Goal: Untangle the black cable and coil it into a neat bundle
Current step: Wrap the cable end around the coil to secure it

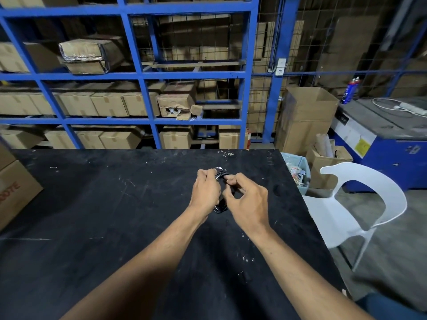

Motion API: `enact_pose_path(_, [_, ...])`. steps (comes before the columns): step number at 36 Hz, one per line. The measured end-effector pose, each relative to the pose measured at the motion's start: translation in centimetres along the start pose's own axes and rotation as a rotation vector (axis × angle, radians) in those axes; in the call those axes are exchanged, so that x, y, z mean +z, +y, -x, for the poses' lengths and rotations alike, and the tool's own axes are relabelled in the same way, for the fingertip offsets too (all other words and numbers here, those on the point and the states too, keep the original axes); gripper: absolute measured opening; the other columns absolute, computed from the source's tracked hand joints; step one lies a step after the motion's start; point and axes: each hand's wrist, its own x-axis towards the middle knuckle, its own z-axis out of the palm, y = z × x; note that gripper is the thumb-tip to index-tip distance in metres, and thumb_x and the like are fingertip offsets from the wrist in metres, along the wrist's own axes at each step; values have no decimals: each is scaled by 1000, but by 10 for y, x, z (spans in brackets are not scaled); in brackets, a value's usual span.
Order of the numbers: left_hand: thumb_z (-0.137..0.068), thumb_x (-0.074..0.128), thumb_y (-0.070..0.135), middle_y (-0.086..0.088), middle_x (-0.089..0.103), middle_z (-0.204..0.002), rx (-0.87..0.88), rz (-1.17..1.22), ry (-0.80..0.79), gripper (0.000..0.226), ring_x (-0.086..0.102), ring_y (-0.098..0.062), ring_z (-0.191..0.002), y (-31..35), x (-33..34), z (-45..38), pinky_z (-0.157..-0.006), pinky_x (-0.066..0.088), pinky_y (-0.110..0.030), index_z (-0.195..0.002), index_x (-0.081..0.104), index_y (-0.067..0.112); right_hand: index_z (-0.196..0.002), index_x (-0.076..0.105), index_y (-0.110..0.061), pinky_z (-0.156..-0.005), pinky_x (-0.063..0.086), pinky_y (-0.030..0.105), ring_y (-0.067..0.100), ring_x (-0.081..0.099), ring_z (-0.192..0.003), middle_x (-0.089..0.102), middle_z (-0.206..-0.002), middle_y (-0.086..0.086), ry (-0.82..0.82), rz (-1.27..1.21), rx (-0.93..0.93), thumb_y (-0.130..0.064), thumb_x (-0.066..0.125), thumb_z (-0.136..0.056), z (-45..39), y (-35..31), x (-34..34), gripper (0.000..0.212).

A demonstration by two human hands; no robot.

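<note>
The black cable (221, 207) is gathered into a small coil of several loops, held just above the black table (92, 215) between both hands. My left hand (205, 190) grips the coil from the left, fingers curled over its upper end. My right hand (248, 199) pinches the strands near the top with thumb and forefinger. The coil's lower loops hang out below the hands; its middle is hidden behind my fingers. A small light-coloured piece shows at the coil's top end.
A white plastic chair (360, 204) stands right of the table, with a bin of scraps (297, 172) and open cardboard boxes (307, 118) behind it. Blue shelving (147, 98) full of cartons rises beyond the far edge. Another carton (13, 190) sits at the left.
</note>
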Motion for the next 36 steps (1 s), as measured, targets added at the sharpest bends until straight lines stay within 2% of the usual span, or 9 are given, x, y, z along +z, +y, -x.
enact_pose_path(4, [-95,35,43,4,50,-77,69,-48,-40,31,44,-14,-67,-1,2,5,-62,39,-36,-99,55,20,-100,77,-11,-80,61,29,11,74,-86,78,-95,-2,32,4,1,-2,77,-84,2,3,2,18])
enact_pose_path(7, [-101,36,36,4,52,-72,132,-87,-49,21,45,-14,-65,-1,2,6,-62,39,-37,-89,49,24,-102,78,-9,-83,62,30,12,74,-89,79,-98,-1,39,2,-11,-2,79,-85,3,5,2,18])
enact_pose_path(12, [-108,39,29,1,58,-67,305,-224,-34,21,51,-14,-59,-2,-1,7,-60,47,-41,-94,51,20,-95,75,-11,-70,58,30,12,69,-76,74,-90,-3,0,105,-110,-8,76,-88,-2,4,-10,7])
enact_pose_path(17, [-110,40,27,0,55,-66,383,-273,-28,19,47,-11,-55,1,-3,10,-55,43,-30,-96,51,20,-100,72,-10,-67,60,36,16,67,-74,70,-94,-1,-112,233,-226,-10,73,-89,-12,6,-24,11])
enact_pose_path(20, [-110,41,24,3,51,-62,396,-304,-26,17,41,-4,-49,2,-4,11,-49,38,-19,-97,51,19,-107,74,-10,-68,61,32,14,68,-73,70,-98,-1,-153,228,-256,-10,72,-91,-17,7,-32,16])
enact_pose_path(27, [-109,43,29,10,44,-58,351,-235,-78,19,34,-9,-48,-11,-13,10,-51,32,-32,-91,50,26,-92,76,-18,-66,50,18,9,65,-71,67,-85,-10,-250,55,-120,-16,77,-91,-30,9,-46,3])
enact_pose_path(30, [-110,44,27,8,36,-57,368,-153,-159,18,28,-10,-48,-11,-14,14,-47,26,-29,-94,50,22,-86,78,-15,-71,47,12,9,66,-78,70,-91,-4,-213,-67,-32,-11,80,-88,-38,12,-48,6])
enact_pose_path(33, [-111,44,25,7,33,-59,389,-101,-224,18,26,-9,-49,-9,-14,19,-45,24,-24,-95,51,20,-85,79,-16,-85,51,11,6,71,-97,75,-107,-4,-248,-104,-23,-9,82,-86,-46,16,-50,7])
enact_pose_path(36, [-111,43,23,8,29,-58,367,-42,-262,19,22,-10,-49,-6,-14,22,-44,20,-24,-94,51,20,-87,79,-17,-91,60,26,8,73,-107,77,-117,-5,-350,-180,23,-9,81,-88,-53,19,-52,8])
